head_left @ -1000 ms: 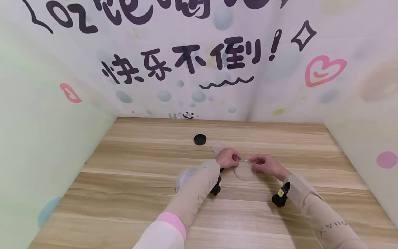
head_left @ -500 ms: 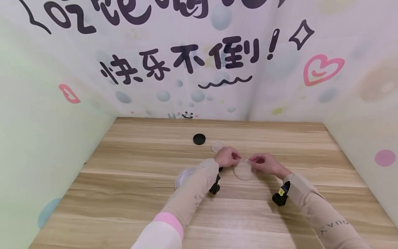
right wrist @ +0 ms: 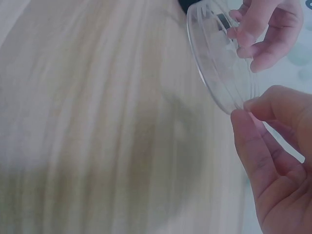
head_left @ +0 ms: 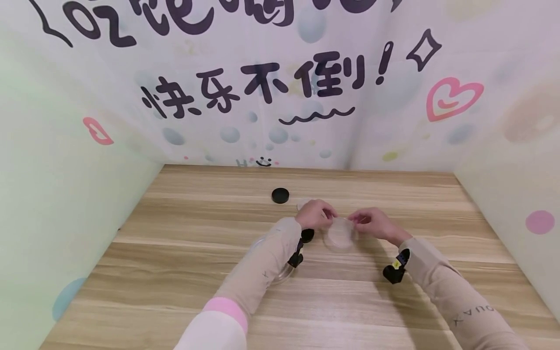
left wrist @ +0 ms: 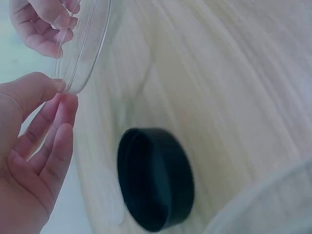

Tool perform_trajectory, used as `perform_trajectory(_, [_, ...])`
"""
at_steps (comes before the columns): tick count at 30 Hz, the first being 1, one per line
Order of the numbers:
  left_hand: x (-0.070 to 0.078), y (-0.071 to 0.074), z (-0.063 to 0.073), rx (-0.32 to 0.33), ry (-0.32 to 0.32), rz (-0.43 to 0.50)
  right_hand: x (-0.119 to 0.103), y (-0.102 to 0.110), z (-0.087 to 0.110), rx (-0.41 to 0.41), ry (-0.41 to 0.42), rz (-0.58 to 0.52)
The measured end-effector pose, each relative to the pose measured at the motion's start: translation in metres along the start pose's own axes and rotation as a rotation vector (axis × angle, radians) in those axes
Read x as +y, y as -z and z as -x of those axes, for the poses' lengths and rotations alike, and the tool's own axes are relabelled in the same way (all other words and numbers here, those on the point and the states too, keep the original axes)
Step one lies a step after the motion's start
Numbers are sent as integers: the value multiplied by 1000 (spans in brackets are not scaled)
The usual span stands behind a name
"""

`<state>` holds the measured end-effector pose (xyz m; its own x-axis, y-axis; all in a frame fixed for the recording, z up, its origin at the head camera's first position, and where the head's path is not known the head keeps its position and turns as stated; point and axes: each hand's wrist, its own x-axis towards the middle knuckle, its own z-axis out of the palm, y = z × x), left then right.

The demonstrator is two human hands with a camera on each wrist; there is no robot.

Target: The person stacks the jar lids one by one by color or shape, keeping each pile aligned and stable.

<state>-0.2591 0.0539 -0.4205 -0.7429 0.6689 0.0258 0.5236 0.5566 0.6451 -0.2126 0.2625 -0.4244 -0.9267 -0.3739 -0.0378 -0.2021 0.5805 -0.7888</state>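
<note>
A clear round dish (head_left: pixel 340 236), like a petri dish with nested rims, hangs tilted over the table between both hands. My left hand (head_left: pixel 316 214) pinches its rim between thumb and fingertips. On the opposite side my right hand (head_left: pixel 373 223) pinches the rim in the same way. The left wrist view shows the dish (left wrist: pixel 90 48) nearly edge-on, its thin rims lying close together. Just below the left hand a black round cap (left wrist: pixel 156 180) lies on the table. In the head view part of this cap (head_left: pixel 307 235) is covered by the left wrist.
Another black cap (head_left: pixel 280 195) lies farther back on the wooden table (head_left: pixel 197 209). A clear disc (head_left: pixel 300 206) is mostly hidden behind the left hand. Under the left forearm a larger clear dish (head_left: pixel 285 275) shows only its edge. A printed cloth (head_left: pixel 262 131) stands behind.
Both hands have moved slightly up and back with the clear dish. The left forearm has shifted left, covering more of the larger dish and uncovering the near black cap.
</note>
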Motion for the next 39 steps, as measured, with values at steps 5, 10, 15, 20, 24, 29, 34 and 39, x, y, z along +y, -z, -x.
perform_trajectory(5, [3, 12, 8, -9, 0, -19, -7, 1, -6, -27, 15, 3])
perform_trajectory(10, [-4, 17, 13, -14, 0, -12, -16, -2, -11, -48, 21, -1])
perform_trajectory(15, [-12, 23, 17, -16, -3, 10, -24, -5, -17, -65, 29, -31])
perform_trajectory(20, [-19, 33, 24, -23, -29, 34, -32, -10, -26, -88, 38, -46])
perform_trajectory(24, [-24, 42, 33, -16, -18, 35, -39, -19, -34, -101, 60, -53])
perform_trajectory(29, [-29, 52, 44, -17, -25, 17, -45, -31, -42, -90, 96, -61])
perform_trajectory(34, [-33, 63, 58, -18, 2, 30, -55, -42, -51, -87, 102, -46])
perform_trajectory(39, [-39, 73, 70, -2, 24, 37, -66, -51, -59, -91, 129, -26])
